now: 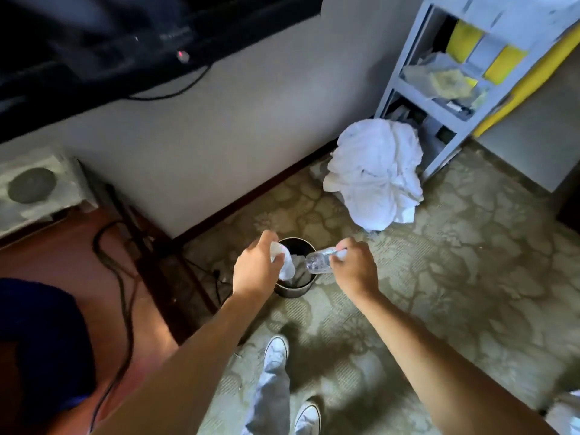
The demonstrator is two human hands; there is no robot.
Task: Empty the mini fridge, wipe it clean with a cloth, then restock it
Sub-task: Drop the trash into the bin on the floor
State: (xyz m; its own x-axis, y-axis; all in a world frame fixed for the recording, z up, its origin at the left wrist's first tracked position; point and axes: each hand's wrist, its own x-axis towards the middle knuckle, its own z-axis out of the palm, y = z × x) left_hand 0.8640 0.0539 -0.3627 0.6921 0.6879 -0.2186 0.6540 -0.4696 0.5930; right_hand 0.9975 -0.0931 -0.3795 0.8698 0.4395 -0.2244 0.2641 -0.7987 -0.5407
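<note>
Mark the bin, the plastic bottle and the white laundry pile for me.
bin [293, 291]: head view, on its front outer wall.
plastic bottle [318, 264]: head view, on its clear body, left of the right hand.
white laundry pile [375, 171]: head view, on its middle.

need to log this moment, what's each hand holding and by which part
Left hand grips a crumpled white cloth by its top. Right hand pinches a clear plastic bottle near its neck end.

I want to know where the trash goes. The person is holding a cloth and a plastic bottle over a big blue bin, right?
Not quite. The bin is small, dark and round, not big and blue. The head view shows the left hand holding the cloth and the right hand holding the plastic bottle over it.
</note>
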